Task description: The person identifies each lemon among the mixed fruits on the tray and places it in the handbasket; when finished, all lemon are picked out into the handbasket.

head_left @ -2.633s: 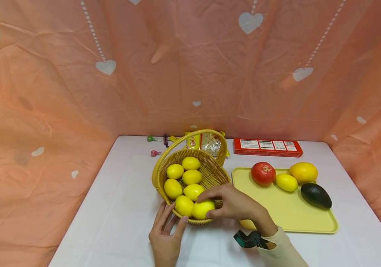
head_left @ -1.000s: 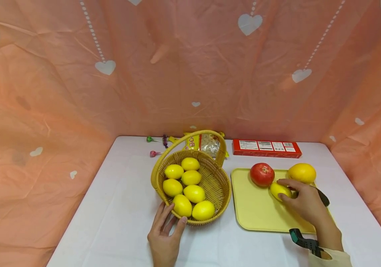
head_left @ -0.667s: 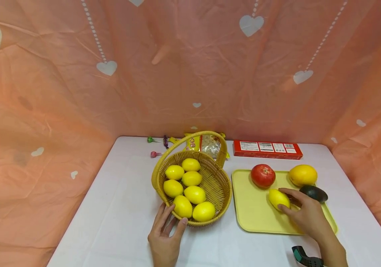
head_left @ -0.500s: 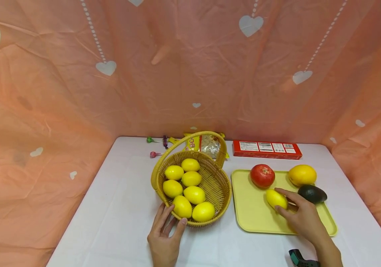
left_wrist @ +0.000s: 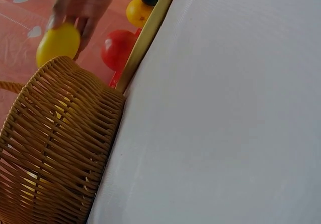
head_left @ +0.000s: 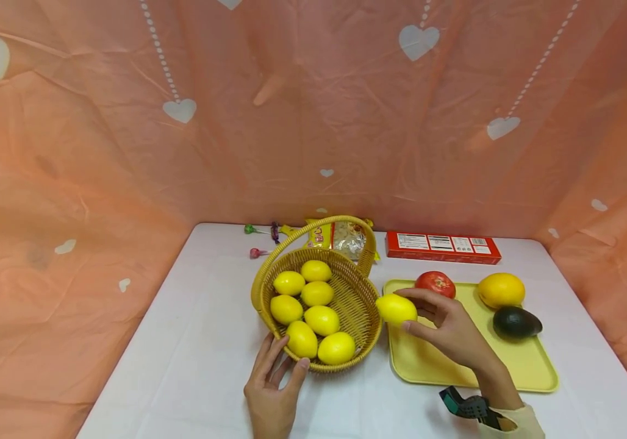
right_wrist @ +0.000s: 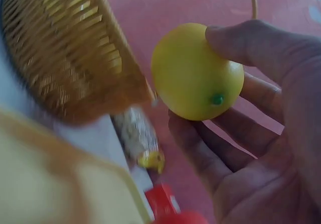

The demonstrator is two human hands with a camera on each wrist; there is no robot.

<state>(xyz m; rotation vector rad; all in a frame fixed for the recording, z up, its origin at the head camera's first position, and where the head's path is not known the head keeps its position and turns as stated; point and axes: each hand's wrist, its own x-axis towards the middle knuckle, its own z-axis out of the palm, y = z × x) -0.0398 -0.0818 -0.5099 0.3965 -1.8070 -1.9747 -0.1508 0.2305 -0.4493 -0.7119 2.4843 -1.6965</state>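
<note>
My right hand (head_left: 451, 332) pinches a yellow lemon (head_left: 396, 310) between thumb and fingers, beside the right rim of a wicker basket (head_left: 354, 305). In the right wrist view the lemon (right_wrist: 193, 73) shows a green stem spot. Several lemons (head_left: 321, 320) lie in the basket's left and near parts; its right part shows bare weave. At the near-left rim my left hand (head_left: 272, 393) rests thumb and fingertips against the basket. The left wrist view shows the basket's outer wall (left_wrist: 60, 148), but not the left hand.
A yellow tray (head_left: 440, 369) right of the basket bears a red round fruit (head_left: 433, 283), a larger yellow fruit (head_left: 501, 290) and an avocado (head_left: 516, 323). Behind are a red box (head_left: 442, 247), a snack bag (head_left: 349, 241) and lollipops (head_left: 255, 252). The basket's handle (head_left: 302, 228) arches up.
My right hand left the basket, took hold of the lemon on the tray, and has carried it left and up to the basket's rim. The left hand stays at the basket.
</note>
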